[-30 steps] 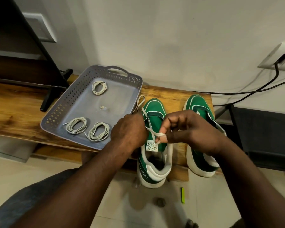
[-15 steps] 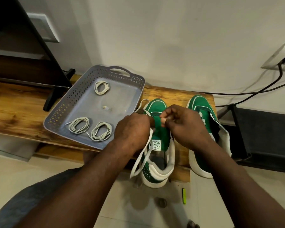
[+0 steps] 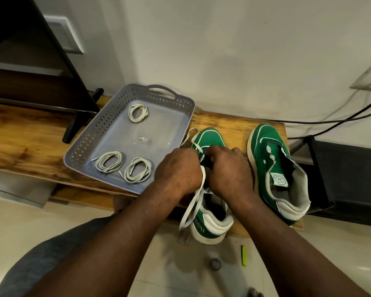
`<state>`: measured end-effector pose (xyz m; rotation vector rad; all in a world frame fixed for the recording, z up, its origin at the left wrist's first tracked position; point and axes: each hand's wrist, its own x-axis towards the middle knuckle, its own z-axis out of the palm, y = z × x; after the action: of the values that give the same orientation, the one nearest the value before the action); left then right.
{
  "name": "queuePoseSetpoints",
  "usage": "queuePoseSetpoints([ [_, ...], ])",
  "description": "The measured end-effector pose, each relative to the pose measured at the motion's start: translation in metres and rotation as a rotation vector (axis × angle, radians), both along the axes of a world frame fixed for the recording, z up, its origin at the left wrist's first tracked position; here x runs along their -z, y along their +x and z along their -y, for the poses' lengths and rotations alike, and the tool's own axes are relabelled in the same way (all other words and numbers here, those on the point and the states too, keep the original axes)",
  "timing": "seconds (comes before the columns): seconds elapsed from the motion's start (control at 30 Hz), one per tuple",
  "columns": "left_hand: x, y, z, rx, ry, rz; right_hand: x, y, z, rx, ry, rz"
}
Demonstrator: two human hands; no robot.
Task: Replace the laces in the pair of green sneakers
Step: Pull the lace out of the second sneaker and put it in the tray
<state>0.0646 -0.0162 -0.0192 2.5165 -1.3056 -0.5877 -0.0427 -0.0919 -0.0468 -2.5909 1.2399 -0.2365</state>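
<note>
Two green sneakers with white soles stand on a wooden bench. Over the left sneaker (image 3: pixel 209 138) both hands work close together. My left hand (image 3: pixel 178 170) grips a white lace (image 3: pixel 193 206), which runs out between the hands and hangs down past the heel. My right hand (image 3: pixel 229 170) has its fingers curled down at the eyelets, fingertips hidden. A second stretch of the lace (image 3: pixel 189 136) loops beside the toe. The right sneaker (image 3: pixel 270 159) has no lace and its tongue lies open.
A grey perforated tray (image 3: pixel 88 144) sits left of the shoes and holds three coiled laces (image 3: pixel 109 165). A black stand leg (image 3: pixel 73 127) rests behind it. Cables (image 3: pixel 330 123) run along the wall. The bench edge (image 3: pixel 94 185) is near my knees.
Both hands have moved forward and down from above the tongue to the eyelets near the toe. The lace that was stretched between them now trails loose past the heel.
</note>
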Motion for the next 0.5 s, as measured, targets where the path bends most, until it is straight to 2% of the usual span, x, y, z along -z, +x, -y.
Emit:
queuePoseSetpoints([
  [0.2, 0.0, 0.0, 0.0, 0.006, -0.028, -0.025, 0.014, 0.002, 0.008, 0.121, -0.058, 0.054],
  [0.5, 0.001, -0.004, -0.001, -0.029, -0.037, 0.004, 0.019, -0.005, 0.014, 0.024, -0.137, 0.22],
])
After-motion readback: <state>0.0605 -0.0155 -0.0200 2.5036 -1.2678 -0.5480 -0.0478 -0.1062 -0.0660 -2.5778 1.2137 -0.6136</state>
